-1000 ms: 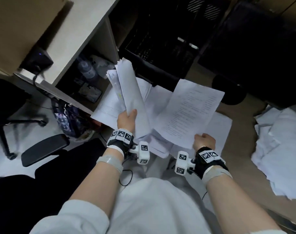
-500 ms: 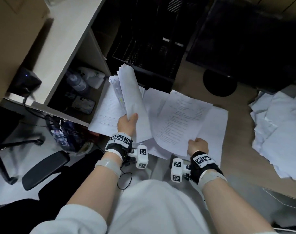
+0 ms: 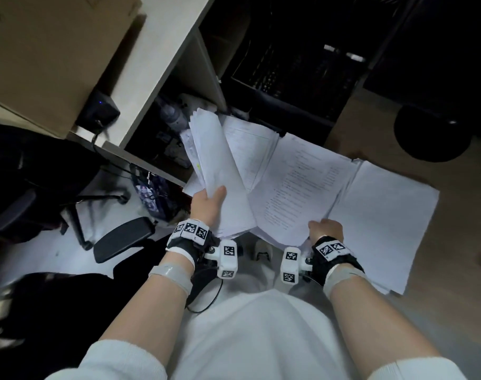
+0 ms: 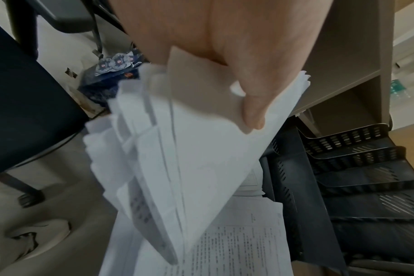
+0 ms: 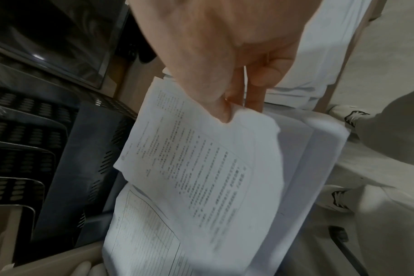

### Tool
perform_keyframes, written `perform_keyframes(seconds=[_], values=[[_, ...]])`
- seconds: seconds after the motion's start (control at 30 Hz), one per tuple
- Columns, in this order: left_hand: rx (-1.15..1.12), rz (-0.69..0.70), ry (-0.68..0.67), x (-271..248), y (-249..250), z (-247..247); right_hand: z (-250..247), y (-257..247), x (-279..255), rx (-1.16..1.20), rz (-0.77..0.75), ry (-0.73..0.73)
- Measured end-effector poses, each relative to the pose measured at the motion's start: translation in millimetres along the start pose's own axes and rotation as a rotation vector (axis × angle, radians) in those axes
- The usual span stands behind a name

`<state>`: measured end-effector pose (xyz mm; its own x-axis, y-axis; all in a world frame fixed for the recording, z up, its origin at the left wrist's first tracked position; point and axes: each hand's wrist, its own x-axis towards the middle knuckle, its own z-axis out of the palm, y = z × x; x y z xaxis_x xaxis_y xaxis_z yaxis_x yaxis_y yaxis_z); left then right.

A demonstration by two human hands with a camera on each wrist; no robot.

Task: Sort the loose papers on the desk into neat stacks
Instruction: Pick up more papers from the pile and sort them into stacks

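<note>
Person seated, white trousers, both forearms out over the lap.

Left hand [image 3: 207,204]: thumb clamped over the near end of a thick bundle of papers [image 3: 220,171], fingers curled beneath; bundle rises tilted toward 12 o'clock, far edges fanned and uneven.

Right hand [image 3: 326,231]: fist closed, thumb and fingers pinching the near edge of a printed sheet [image 3: 302,187], which lies angled over the sheets below.

At 3 o'clock of that sheet, touching it: squared stack of blank white paper [image 3: 381,223] on the brown tabletop [image 3: 453,270].

Beyond, 12 o'clock: black mesh letter trays [image 3: 296,78]. At 1 to 2 o'clock, round black base [image 3: 432,133].

At 10 o'clock: pale shelf unit [image 3: 162,56], cardboard box [image 3: 50,50] on top. At 9 o'clock: black chair armrest [image 3: 124,238].
</note>
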<state>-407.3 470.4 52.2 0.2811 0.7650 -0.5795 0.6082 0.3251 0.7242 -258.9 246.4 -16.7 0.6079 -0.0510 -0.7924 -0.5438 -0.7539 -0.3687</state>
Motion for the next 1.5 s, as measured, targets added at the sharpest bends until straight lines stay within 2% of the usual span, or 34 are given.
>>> perform_keyframes(seconds=[0.13,0.27,0.47,0.6,0.73,0.83,0.93,1.2,1.37,1.5], values=[[0.015,-0.006,-0.064,-5,8,10,-5,-3,-2,0.062,-0.019,0.062],[-0.048,0.002,-0.164,-1,15,25,-13,-17,-10,0.039,-0.131,0.1],[0.028,0.077,-0.379,-6,39,43,-17,-53,-30,0.279,-0.404,-0.128],[0.099,0.115,-0.426,-13,61,53,-21,-83,-52,0.283,-0.567,-0.345],[0.115,0.106,-0.438,-21,82,56,-22,-90,-61,0.179,-0.593,-0.45],[0.033,0.092,-0.471,-20,87,58,-23,-94,-68,0.136,-0.624,-0.42],[-0.103,0.006,-0.482,-21,89,59,-22,-96,-71,0.12,-0.641,-0.383],[-0.164,-0.005,-0.609,-19,85,58,-22,-93,-78,0.091,-0.66,-0.402],[-0.118,0.076,-0.588,-23,76,61,-23,-88,-81,0.12,-0.659,-0.438],[-0.022,0.162,-0.537,-26,70,59,-27,-81,-83,0.246,-0.584,-0.382]])
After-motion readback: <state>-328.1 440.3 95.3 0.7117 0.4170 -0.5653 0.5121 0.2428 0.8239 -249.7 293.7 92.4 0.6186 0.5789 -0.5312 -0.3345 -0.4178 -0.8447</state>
